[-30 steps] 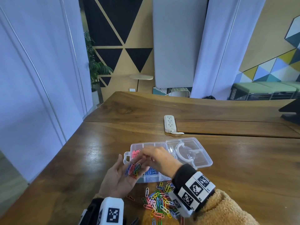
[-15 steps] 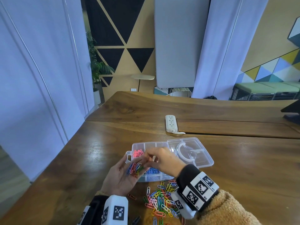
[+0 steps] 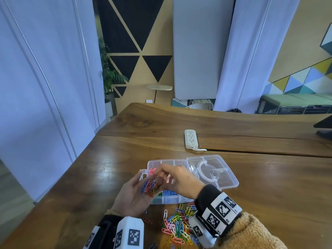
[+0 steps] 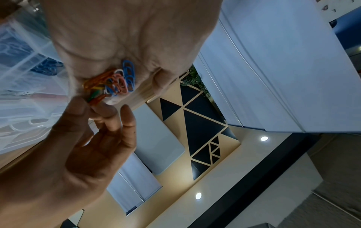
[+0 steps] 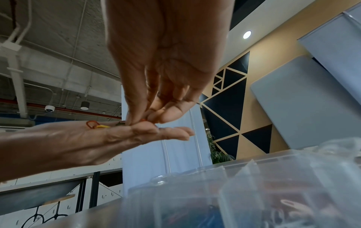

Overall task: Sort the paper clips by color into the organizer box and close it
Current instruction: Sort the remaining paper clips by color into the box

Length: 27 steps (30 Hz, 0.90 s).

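Head view: low in the centre of the frame, the left hand (image 3: 133, 194) lies palm up with its fingers nearly straight, carrying a small bunch of mixed paper clips (image 3: 149, 186) in blue, pink and orange. The right hand (image 3: 179, 180) reaches over from the right, fingers curled down, thumb and fingertips pinching at a clip in that bunch. Both hands hover over the near left part of the clear organizer box (image 3: 181, 199), which sits open on the wooden bench (image 3: 269, 194). Its lid (image 3: 215, 169) is folded back to the right, lying flat. A far-left compartment holds pink clips (image 3: 152, 170); a near compartment holds blue clips (image 3: 168, 192), with green just left of them. At the bottom centre a loose pile of many-coloured paper clips (image 3: 179, 225) lies on the bench just in front of the box, partly under the right wrist. Further back, centre frame, a white power strip (image 3: 191, 139) lies well apart from the box.

Left wrist view: the bunch rests at the base of the left fingers, and the right fingertips (image 4: 78, 108) meet at its orange end.

Right wrist view: the pinch closes right on the left palm (image 5: 117, 132), above the blurred box compartments.
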Motion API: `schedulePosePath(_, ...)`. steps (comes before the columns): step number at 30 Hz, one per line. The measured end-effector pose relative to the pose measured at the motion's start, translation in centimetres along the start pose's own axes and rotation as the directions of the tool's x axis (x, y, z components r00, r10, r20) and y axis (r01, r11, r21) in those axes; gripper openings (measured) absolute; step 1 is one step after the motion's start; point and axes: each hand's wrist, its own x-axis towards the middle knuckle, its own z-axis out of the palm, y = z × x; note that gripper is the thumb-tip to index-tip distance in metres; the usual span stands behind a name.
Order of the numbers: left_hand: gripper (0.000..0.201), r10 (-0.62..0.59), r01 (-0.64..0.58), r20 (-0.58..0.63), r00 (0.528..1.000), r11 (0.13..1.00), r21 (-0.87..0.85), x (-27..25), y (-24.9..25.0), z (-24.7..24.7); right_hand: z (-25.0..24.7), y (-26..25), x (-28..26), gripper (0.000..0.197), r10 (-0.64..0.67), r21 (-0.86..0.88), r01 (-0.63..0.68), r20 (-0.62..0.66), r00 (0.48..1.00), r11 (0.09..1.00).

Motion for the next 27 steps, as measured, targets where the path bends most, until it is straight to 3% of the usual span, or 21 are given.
schedulePosePath(5, 0.059, -0.025, 0.025, -0.007, 1.0, 1.0, 0.006, 0.5, -0.5, -0.2, -0.2, 0.4, -0.6, 0.021, -0.013, -0.062, 0.012, -0.005, 1.0, 0.998)
schedulePosePath(10, 0.059, -0.03, 0.03, 0.016, 0.999, 1.0, -0.002, 1.1, -0.3, -0.5, -0.8, 1.0, -0.4, 0.008, 0.039, -0.012, -0.039, -0.021, 0.999, 0.999)
schedulePosePath(14, 0.06, -0.056, 0.056, 0.016, 0.998, 0.998, -0.003, 1.4, -0.7, -0.8, -0.9, 1.4, -0.5, 0.01, 0.073, 0.011, -0.073, 0.032, 0.997, 0.997)
schedulePosePath(17, 0.059, -0.064, 0.064, 0.022, 0.998, 0.998, -0.011, 1.8, -0.5, -1.1, -1.0, 2.1, -0.3, 0.019, 0.128, 0.117, -0.129, 0.01, 0.992, 0.985)
schedulePosePath(21, 0.058, -0.061, 0.06, 0.022, 0.998, 0.998, 0.008, 2.3, 0.3, -1.2, -1.6, 2.7, 0.0, 0.017, 0.196, 0.369, -0.189, 0.019, 0.98, 0.91)
schedulePosePath(25, 0.064, -0.036, 0.039, 0.115, 0.993, 0.999, -0.023, 3.0, 1.6, -3.5, -2.1, 3.4, 0.2, 0.015, 0.234, 0.39, -0.221, 0.015, 0.972, 0.894)
schedulePosePath(27, 0.058, 0.055, -0.067, 0.189, 0.98, 0.996, 0.057, 2.7, 2.3, -4.7, -2.2, 3.9, 0.2, 0.015, 0.264, 0.35, -0.248, 0.001, 0.964, 0.903)
